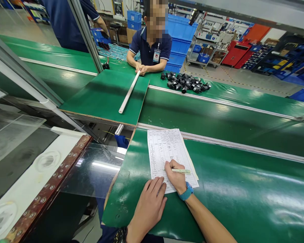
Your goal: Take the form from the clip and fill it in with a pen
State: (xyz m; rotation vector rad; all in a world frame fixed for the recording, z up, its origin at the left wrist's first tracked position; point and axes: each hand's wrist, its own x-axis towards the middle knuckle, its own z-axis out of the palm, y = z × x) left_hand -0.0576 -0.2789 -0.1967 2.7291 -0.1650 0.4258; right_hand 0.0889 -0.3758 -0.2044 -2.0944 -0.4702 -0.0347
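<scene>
A printed form sheet (166,152) lies on the green work surface (243,202) in front of me. My right hand (176,175), with a blue watch on its wrist, is closed around a pale green pen (181,171) whose tip rests on the sheet's lower part. My left hand (149,204) lies flat with fingers stretched out, its fingertips on the sheet's lower left corner.
Across the green conveyor belt (218,114) a co-worker (152,47) holds one end of a long white tube (129,91) lying on a green board (103,98). A pile of small black parts (186,82) sits beside them. A clear panel (96,168) and machine frame stand at my left.
</scene>
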